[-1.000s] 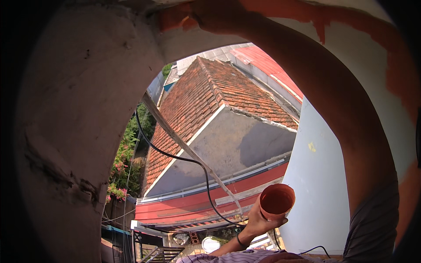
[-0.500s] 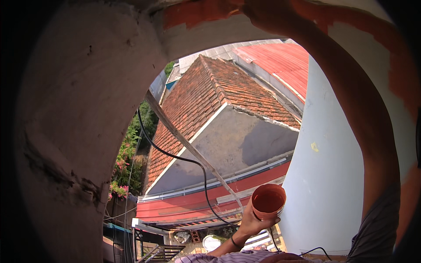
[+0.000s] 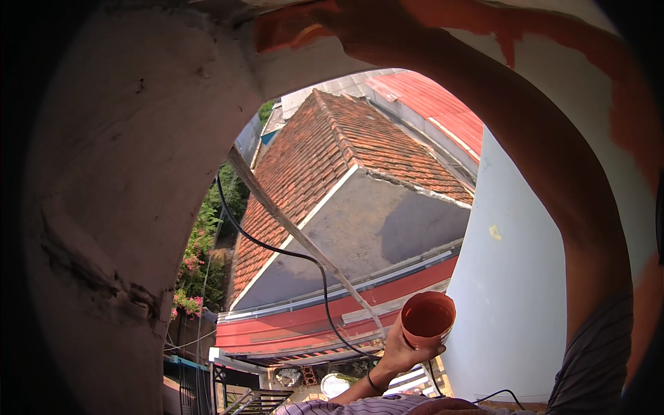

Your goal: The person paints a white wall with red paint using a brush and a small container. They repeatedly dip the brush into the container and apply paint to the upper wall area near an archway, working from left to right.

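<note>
Low in the view, my left hand (image 3: 402, 354) is wrapped round a cup (image 3: 427, 342) with a reddish-orange coating and orange-red paint inside. The cup's mouth tilts toward me. My right arm reaches up along the right side. At its end my right hand (image 3: 370, 31), dark in shadow, is closed against the underside of the arch, at the orange-red painted band (image 3: 287, 29). What its fingers hold is hidden in the shadow. The bare, pale strip of the arch (image 3: 304, 62) lies just below the paint.
A rough plastered wall (image 3: 138, 152) fills the left, and a pale blue-white column (image 3: 512, 277) stands at the right. Beyond the opening are a tiled roof (image 3: 304, 159), a slanting wooden pole (image 3: 297, 232) and a black cable (image 3: 277, 247). A yard lies far below.
My right hand has moved left along the painted band, its forearm now crossing more of the arch. My left hand and the cup have shifted very slightly right.
</note>
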Available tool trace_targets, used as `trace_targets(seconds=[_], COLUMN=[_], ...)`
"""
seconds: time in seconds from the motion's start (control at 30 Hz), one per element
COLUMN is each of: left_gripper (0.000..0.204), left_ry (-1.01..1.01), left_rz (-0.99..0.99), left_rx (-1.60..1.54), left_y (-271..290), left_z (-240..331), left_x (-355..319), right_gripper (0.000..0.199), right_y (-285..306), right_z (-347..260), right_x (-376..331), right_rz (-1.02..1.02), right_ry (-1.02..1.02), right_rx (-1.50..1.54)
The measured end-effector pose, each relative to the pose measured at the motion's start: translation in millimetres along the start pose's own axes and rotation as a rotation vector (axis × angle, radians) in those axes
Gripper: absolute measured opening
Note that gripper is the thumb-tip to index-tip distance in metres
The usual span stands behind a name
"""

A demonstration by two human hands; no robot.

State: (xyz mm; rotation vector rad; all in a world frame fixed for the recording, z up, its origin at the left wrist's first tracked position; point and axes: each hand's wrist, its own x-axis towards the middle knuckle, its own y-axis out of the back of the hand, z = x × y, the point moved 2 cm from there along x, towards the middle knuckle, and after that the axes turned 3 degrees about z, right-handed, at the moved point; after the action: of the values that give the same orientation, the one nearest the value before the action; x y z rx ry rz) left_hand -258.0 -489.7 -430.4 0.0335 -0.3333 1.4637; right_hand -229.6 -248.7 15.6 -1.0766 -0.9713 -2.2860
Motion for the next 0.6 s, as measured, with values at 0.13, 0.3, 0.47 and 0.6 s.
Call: trace_targets(seconds=[0.13, 0.3, 0.47, 0.6], left_gripper=[0.094, 0.094, 0.094, 0.093], left_ry=[-0.003, -0.018, -0.001, 0.022], left_rz=[0.004, 0.035, 0.027, 0.052], left_rx=[0.02, 0.015, 0.019, -0.005], left_y=[4, 6, 10, 15], left_z=[0, -2, -3, -3], left_x=[1, 4, 2, -4], right_gripper=[0.029, 0.025, 0.027, 0.032], right_y=[-19, -28, 6, 45], right_z=[-2, -1, 0, 9], right_x=[25, 43, 43, 11], right_rz=[-0.009, -0.121, -0.344, -0.266], right_ry=[0.047, -0.124, -0.129, 0.004], right_rx=[-0.161, -0.053, -0.356, -0.195])
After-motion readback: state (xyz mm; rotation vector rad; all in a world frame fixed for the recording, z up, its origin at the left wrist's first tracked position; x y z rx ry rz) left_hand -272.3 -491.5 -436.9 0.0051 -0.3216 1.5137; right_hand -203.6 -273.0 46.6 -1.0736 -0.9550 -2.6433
